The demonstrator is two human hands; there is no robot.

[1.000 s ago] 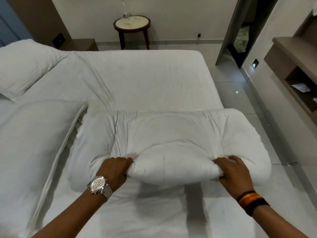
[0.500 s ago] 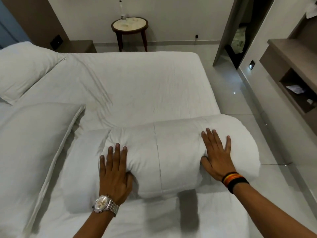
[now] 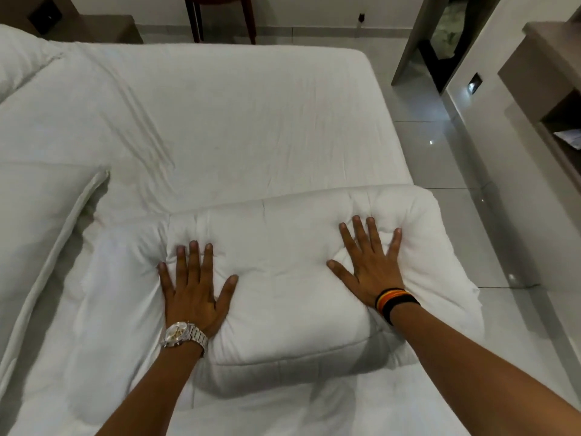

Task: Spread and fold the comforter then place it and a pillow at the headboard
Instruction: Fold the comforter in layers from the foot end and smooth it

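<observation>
Bed (image 3: pixel 251 121), white sheet. Folded comforter (image 3: pixel 283 284) lies at its near right corner, bulging over the edge. Pillow (image 3: pixel 37 234) just left of it. Left hand (image 3: pixel 195 297) and right hand (image 3: pixel 371 269) flat on top, fingers spread, pressing down, no grip on anything.

The white quilted comforter (image 3: pixel 283 297) lies folded into a thick, puffy bundle on the bed at about 5 o'clock, its right end overhanging the mattress edge. A white pillow (image 3: pixel 41 234) lies flat at 9 o'clock, just beside it.
</observation>
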